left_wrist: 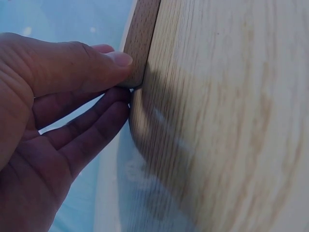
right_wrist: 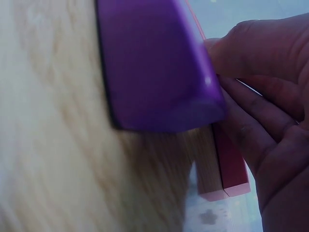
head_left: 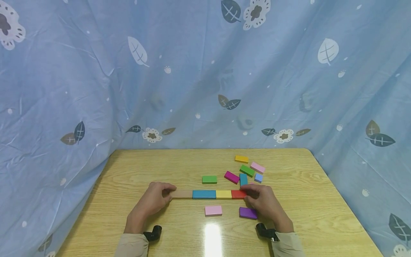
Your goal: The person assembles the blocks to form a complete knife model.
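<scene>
A straight row of blocks lies on the table: a plain wooden block (head_left: 182, 194), a blue block (head_left: 204, 194), a yellow block (head_left: 223, 194) and a red block (head_left: 238, 194), end to end. My left hand (head_left: 154, 198) pinches the outer end of the wooden block, its thumb on the near side in the left wrist view. At the other end, my right hand (head_left: 264, 200) holds the red block between thumb and fingers, partly covering it. A purple block (head_left: 248, 213) lies just in front of the right hand and hides much of the grip in the right wrist view.
A pink block (head_left: 213, 211) lies in front of the row, a green block (head_left: 209, 180) behind it. Several loose blocks, including a magenta block (head_left: 232, 177) and an orange block (head_left: 241, 159), are scattered at the back right. A patterned blue curtain (head_left: 192, 71) surrounds the table (head_left: 135, 167).
</scene>
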Available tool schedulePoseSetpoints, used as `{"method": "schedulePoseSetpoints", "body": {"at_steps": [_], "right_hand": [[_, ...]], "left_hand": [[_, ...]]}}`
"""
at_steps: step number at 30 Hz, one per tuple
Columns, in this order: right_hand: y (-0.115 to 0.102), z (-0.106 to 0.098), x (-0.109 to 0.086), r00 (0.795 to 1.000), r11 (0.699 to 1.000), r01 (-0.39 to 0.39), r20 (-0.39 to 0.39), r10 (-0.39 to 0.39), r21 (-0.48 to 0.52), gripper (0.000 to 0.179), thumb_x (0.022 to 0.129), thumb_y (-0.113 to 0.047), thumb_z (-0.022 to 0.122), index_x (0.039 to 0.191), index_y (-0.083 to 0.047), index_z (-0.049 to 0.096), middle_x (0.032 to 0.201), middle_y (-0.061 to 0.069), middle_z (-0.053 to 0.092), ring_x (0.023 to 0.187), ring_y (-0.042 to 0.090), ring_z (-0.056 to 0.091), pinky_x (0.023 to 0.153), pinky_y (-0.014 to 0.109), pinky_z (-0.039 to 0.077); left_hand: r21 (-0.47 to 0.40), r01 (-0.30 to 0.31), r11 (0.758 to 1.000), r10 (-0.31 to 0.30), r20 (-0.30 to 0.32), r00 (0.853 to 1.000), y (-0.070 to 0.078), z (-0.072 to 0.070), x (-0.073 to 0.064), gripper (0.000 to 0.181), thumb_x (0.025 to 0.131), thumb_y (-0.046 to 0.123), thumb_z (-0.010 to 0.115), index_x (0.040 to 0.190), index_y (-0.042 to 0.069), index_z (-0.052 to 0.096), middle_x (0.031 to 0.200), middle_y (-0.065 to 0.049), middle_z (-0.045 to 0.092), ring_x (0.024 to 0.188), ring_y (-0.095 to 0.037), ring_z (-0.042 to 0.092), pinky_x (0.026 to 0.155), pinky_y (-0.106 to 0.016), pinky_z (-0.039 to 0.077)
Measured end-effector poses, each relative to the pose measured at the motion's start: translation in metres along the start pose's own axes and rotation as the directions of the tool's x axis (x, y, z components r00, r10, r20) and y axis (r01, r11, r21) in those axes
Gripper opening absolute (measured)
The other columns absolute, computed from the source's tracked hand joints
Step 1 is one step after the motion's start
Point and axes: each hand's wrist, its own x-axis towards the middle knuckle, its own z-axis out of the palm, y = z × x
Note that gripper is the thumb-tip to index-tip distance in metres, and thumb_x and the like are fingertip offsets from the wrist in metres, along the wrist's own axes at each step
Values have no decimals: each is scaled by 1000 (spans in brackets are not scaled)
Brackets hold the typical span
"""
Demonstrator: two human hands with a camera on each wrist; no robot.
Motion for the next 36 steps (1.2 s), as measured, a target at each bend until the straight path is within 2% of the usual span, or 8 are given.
{"method": "schedulePoseSetpoints", "body": {"at_steps": [11, 15, 21, 26, 28, 31, 36], "right_hand": [[0, 1, -1, 1000, 1000, 21, -12, -21, -14, 35, 90, -2, 85, 121, -18, 84, 118, -4, 82, 113, 19, 76, 100, 32, 62], [-1, -3, -2, 1000, 999, 30, -6, -30, 14, 34, 91, -3, 85, 123, -15, 83, 121, 0, 82, 115, 21, 78, 100, 33, 64], [5, -22, -8, 998, 997, 47, -46, -44, 68, 34, 93, 3, 82, 126, -6, 81, 121, 8, 83, 112, 27, 81, 94, 35, 67], [13, -42, -19, 992, 999, 38, -125, -37, 3, 34, 95, 0, 83, 128, -4, 80, 120, 9, 83, 114, 33, 80, 96, 43, 67], [18, -48, -24, 986, 999, 30, -161, -32, -16, 34, 94, -1, 84, 128, -4, 80, 121, 11, 83, 113, 35, 80, 95, 39, 67], [25, -55, -30, 979, 1000, 12, -201, -13, -7, 34, 94, -1, 84, 128, -2, 80, 123, 14, 82, 113, 37, 79, 92, 26, 66], [35, -62, -37, 969, 1000, -24, -245, 27, 16, 34, 95, -8, 86, 128, -4, 80, 123, 14, 82, 113, 34, 80, 87, 9, 59]], "left_hand": [[13, -9, 1000, 9, -14, 1000, 1, 0, 0, 29, 93, -6, 79, 119, 7, 84, 119, -6, 82, 110, -21, 76, 93, -41, 65], [8, 11, 1000, -11, -17, 1000, 1, 1, 0, 30, 92, -6, 80, 118, 9, 84, 118, -4, 82, 109, -20, 75, 94, -41, 65], [-1, 10, 1000, -10, -8, 1000, 0, 1, 0, 30, 93, -6, 79, 119, 8, 84, 119, -6, 81, 110, -21, 76, 93, -41, 65], [-4, 0, 1000, 0, -7, 1000, -1, 1, 0, 30, 93, -6, 79, 119, 7, 84, 118, -7, 82, 108, -21, 76, 92, -40, 65], [-6, -1, 1000, 1, -7, 1000, 0, 0, 0, 30, 93, -6, 79, 119, 7, 84, 118, -7, 82, 108, -20, 76, 92, -40, 65], [-7, -2, 1000, 2, -11, 1000, 0, 0, 0, 30, 92, -7, 79, 118, 7, 84, 118, -7, 82, 108, -20, 76, 91, -39, 65], [-5, 2, 1000, -2, -15, 1000, 0, 1, -1, 30, 92, -7, 79, 118, 7, 84, 117, -7, 82, 106, -18, 75, 90, -37, 65]]}}
